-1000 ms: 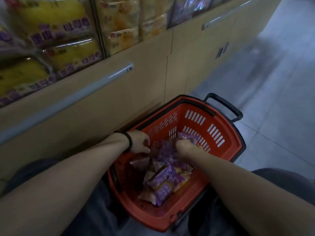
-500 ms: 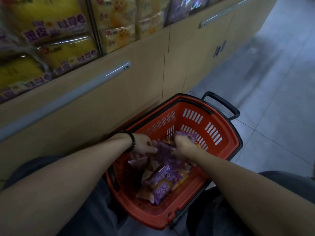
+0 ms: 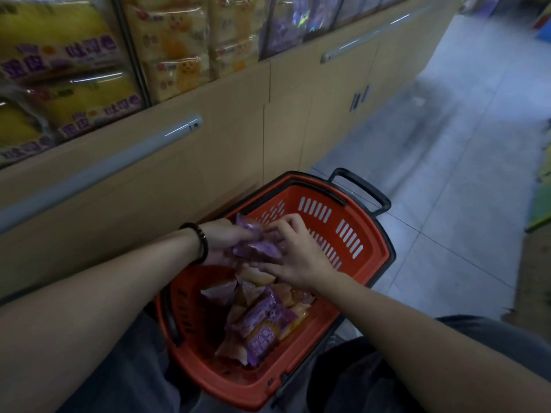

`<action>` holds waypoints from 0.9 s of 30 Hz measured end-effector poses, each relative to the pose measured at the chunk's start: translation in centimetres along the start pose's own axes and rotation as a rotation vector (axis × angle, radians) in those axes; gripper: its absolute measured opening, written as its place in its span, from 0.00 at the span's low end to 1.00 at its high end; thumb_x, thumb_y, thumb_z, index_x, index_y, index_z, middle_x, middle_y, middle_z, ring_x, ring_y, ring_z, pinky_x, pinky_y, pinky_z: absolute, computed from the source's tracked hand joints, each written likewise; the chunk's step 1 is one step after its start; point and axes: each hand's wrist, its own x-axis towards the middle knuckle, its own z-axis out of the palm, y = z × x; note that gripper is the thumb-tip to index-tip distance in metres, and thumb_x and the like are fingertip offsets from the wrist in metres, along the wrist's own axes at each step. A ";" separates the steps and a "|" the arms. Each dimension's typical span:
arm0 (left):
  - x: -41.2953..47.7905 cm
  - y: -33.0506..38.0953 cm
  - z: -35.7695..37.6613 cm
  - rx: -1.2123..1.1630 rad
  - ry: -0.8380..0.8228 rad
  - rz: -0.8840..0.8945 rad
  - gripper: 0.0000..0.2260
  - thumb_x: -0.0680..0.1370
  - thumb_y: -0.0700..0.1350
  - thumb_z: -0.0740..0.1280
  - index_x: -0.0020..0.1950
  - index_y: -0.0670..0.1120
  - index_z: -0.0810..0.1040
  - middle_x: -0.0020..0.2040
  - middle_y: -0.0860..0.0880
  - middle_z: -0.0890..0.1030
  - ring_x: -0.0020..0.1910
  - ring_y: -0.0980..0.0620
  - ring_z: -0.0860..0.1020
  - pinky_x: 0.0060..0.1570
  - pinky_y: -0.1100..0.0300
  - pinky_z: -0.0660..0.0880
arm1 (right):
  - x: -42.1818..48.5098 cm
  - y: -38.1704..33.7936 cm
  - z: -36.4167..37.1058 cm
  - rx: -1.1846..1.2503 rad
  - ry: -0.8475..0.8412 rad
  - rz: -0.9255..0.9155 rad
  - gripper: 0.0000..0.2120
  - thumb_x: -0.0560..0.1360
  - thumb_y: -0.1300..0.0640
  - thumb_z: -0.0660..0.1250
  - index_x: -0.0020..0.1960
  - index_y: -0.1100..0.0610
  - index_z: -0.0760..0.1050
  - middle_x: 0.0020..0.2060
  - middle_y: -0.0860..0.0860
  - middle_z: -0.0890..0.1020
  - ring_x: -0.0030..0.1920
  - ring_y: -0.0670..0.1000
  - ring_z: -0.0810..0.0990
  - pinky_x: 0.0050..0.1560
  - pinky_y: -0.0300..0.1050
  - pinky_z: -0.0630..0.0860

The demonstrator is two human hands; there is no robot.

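Closest in, between two knees in dark trousers (image 3: 128, 368), a red basket (image 3: 372, 231) sits on the floor. A pile of small snack packets (image 3: 259, 326), purple and orange, lies in its near half. Just past the pile, both hands are up over the basket. The left hand (image 3: 220, 242) curls under a bunch of purple packets (image 3: 258, 248) from the left. The right hand (image 3: 301, 257) curls its fingers over the same bunch from the right. So the bunch is squeezed between the two hands, and its long side runs from one hand to the other. The shelf of yellow bread bags (image 3: 59, 70) is farther off, up and to the left, so the left hand is nearer to it. The bags have purple writing, but it is too blurry to read. The pale writing on the top packet of the pile is blurry too.
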 end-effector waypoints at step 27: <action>1.2 -2.0 -2.5 0.498 0.169 0.099 0.11 0.76 0.40 0.75 0.55 0.47 0.77 0.45 0.45 0.81 0.35 0.49 0.80 0.29 0.56 0.80 | 3.5 7.0 2.9 0.512 0.057 1.167 0.17 0.69 0.48 0.78 0.50 0.57 0.81 0.41 0.54 0.86 0.40 0.54 0.87 0.46 0.50 0.86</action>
